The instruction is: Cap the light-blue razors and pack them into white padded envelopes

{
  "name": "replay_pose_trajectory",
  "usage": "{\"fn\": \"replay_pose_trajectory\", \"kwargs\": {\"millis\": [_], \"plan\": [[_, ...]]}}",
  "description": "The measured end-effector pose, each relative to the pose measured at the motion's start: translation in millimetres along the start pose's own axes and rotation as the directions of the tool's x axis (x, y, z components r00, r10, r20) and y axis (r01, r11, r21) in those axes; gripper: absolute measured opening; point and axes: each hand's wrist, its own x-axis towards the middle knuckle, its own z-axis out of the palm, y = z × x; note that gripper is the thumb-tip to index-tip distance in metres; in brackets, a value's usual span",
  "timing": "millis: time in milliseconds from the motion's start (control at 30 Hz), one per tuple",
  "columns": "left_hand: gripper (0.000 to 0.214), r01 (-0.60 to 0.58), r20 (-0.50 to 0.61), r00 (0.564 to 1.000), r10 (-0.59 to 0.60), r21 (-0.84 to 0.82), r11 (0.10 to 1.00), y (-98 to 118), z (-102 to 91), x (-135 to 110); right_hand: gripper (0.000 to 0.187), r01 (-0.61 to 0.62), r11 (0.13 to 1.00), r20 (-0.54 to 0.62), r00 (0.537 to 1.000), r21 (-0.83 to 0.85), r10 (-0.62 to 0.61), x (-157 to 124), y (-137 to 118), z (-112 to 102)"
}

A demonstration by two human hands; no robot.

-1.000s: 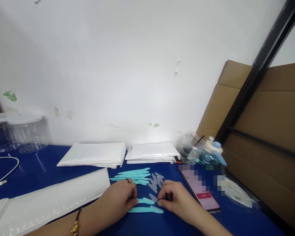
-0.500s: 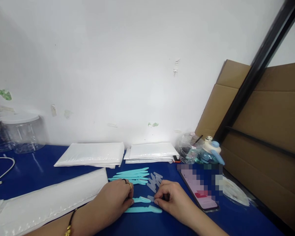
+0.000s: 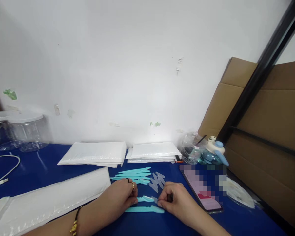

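Pinched in my left hand [image 3: 123,195] is a turquoise eyebrow razor [image 3: 144,199], its head pointing right and its handle hidden by my fingers. My right hand [image 3: 176,197] is closed on a small translucent blade cap [image 3: 155,199], which meets or nearly meets the razor's head; I cannot tell whether it is on the blade. Just below both hands, a second turquoise razor [image 3: 146,209] lies on the blue table. Beyond my left hand are several more turquoise razors [image 3: 135,171] in a loose pile. Several loose translucent caps [image 3: 154,183] lie beside that pile.
A white padded mailer [image 3: 56,198] lies at left; stacked mailers [image 3: 95,152] sit along the wall. A phone [image 3: 201,193] lies right of my right hand. Behind it stand a plastic-wrapped cup [image 3: 190,149] and a figurine [image 3: 215,149]. Clear jars [image 3: 28,132] and a white cable [image 3: 13,170] are far left.
The whole view has shifted slightly, with things appearing a little farther right. Both hands keep their holds, and the razor and cap remain end to end.
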Motion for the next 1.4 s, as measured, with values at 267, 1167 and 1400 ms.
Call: {"fn": "replay_pose_trajectory", "kwargs": {"millis": [267, 1167, 1400], "plan": [[0.01, -0.055, 0.028, 0.998, 0.056, -0.042, 0.998, 4, 6.0, 3, 0.007, 0.029, 0.999, 0.003, 1.0, 0.028, -0.029, 1, -6, 10], [0.007, -0.059, -0.039, 0.997, 0.065, 0.145, 0.988, -2, -6.6, 1, 0.002, -0.026, 0.997, 0.065, 0.997, -0.069, 0.031, -4, 15, -27], [0.008, -0.051, -0.085, 0.994, 0.065, 0.163, 0.985, -4, -7.1, 4, 0.006, 0.121, 0.993, 0.101, 0.988, -0.003, -0.12, 3, 8, -12]]}}
